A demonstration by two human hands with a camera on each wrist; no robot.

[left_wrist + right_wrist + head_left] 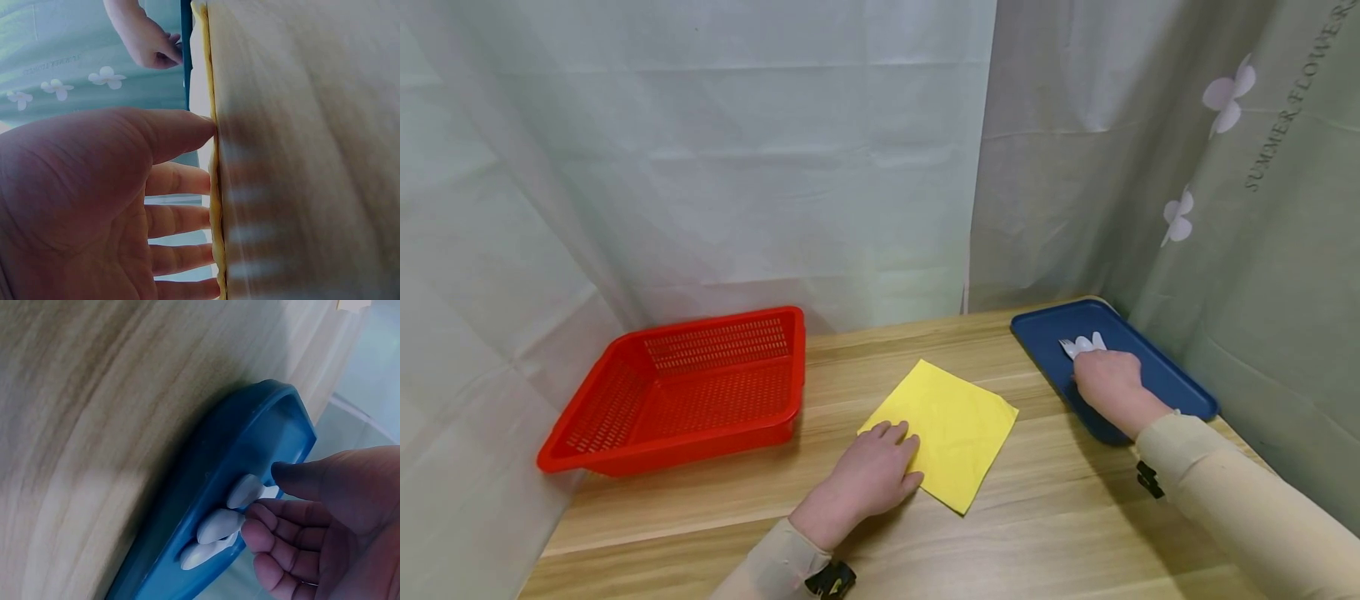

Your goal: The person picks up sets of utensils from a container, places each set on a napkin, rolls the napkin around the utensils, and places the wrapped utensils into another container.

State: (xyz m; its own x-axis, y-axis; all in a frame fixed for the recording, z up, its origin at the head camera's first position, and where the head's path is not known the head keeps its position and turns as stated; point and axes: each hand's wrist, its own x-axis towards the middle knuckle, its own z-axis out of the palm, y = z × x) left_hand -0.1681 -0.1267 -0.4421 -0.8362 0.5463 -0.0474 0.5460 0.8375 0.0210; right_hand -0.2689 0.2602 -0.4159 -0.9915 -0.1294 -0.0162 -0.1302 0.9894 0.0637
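My left hand [874, 468] lies palm down on the near-left edge of a yellow napkin [961, 433], fingers spread over it. In the left wrist view the napkin [211, 94] appears edge-on beneath the thumb and fingertips. At the right, my right hand [1108, 383] reaches over a blue tray [1176, 379] with its fingers bent. White plastic cutlery shows just beyond it: a fork [1067, 347], a spoon [1083, 343] and a knife [1098, 340]. In the right wrist view, thumb and fingertips are right at the cutlery handles [220, 526], with a gap between thumb and forefinger.
A red perforated plastic basket [722, 398] stands at the left of the wooden table [1037, 533]. Pale curtains [775, 167] hang behind the table and along both sides, close to the basket and the tray.
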